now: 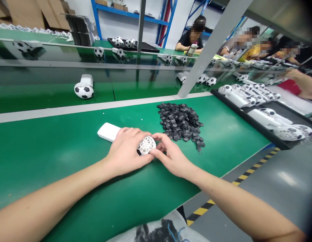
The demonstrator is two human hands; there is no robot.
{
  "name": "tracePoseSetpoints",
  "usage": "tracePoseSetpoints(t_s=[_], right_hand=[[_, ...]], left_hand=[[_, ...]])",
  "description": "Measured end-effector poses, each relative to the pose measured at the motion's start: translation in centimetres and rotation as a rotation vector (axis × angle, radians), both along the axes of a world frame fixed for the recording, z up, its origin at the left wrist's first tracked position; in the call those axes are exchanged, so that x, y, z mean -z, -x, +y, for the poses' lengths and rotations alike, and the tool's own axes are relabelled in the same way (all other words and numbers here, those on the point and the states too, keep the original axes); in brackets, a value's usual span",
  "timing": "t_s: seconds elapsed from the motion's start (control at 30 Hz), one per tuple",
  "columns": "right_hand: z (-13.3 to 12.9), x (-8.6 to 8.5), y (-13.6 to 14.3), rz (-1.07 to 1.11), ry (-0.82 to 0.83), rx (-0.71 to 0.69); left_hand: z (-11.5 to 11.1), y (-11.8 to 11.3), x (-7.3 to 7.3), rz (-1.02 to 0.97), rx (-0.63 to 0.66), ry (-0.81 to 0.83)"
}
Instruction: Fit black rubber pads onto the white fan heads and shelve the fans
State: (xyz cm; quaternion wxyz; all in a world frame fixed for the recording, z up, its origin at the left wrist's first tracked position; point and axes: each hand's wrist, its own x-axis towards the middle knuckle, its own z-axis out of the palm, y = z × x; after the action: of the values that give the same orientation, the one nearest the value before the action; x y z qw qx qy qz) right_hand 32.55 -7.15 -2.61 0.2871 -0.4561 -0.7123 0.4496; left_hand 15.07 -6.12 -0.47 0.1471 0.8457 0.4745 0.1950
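My left hand [128, 149] lies over a white part with a long flat handle and a round latticed ball end [146, 145], its fingers wrapped round it. The handle sticks out to the left, beyond my knuckles. My right hand [168, 153] holds the right edge of the ball end between thumb and fingers. A black patch shows at the ball's lower left; most of its visible face is open white lattice. Just behind my right hand, a pile of small black pieces [178, 121] lies on the green table [70, 144].
At the right stands a black tray [249, 117] of white latticed parts. Behind a pale rail, a black-and-white ball part [84, 90] sits on the green belt. A slanted metal post [208, 50] rises behind the pile. Several people sit at the back right; a person's arm reaches in at the right edge.
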Motion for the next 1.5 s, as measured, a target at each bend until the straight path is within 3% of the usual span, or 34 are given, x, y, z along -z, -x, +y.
tracePoseSetpoints(t_s=[0.1,0.2,0.3,0.4,0.5,0.6,0.73,0.9,1.07,1.13,1.3,1.5], right_hand=[[0.9,-0.3,-0.8,-0.010,-0.045,-0.021],[2.7,-0.4,-2.7,-0.194,-0.289,0.064],[4.1,-0.4,-4.2,-0.545,-0.486,0.120],[4.7,-0.4,-4.4,-0.689,-0.473,0.084],[4.8,-0.5,-4.2,-0.672,-0.414,0.061],[5.0,-0.5,-4.4,-0.641,-0.405,0.036],[4.9,-0.4,-4.8,-0.574,-0.445,0.026],[3.6,-0.9,-4.5,-0.322,-0.361,0.054],[1.8,-2.3,-2.9,-0.137,-0.360,-0.124],[1.3,-2.6,-2.4,-0.120,-0.385,-0.178],[0.8,-2.8,-1.7,-0.133,-0.357,-0.129],[0.8,-2.8,-1.5,-0.201,-0.494,-0.278]], left_hand=[[0.4,0.5,0.0,0.000,0.087,0.020],[0.5,1.0,0.0,0.002,0.206,0.023],[0.6,1.2,-0.1,0.023,0.157,-0.025],[0.6,1.7,-0.5,0.069,0.181,-0.006],[0.4,2.1,-0.9,0.097,0.263,0.111],[-0.2,1.7,-0.6,0.026,0.211,0.206],[-0.5,0.7,0.5,-0.097,0.160,0.176],[0.1,1.0,0.6,-0.134,0.229,0.174],[0.4,1.5,0.0,-0.124,0.284,0.200],[0.5,1.7,-0.1,-0.125,0.317,0.200],[0.8,2.0,-0.2,-0.137,0.365,0.216],[0.8,1.9,-0.2,-0.167,0.350,0.232]])
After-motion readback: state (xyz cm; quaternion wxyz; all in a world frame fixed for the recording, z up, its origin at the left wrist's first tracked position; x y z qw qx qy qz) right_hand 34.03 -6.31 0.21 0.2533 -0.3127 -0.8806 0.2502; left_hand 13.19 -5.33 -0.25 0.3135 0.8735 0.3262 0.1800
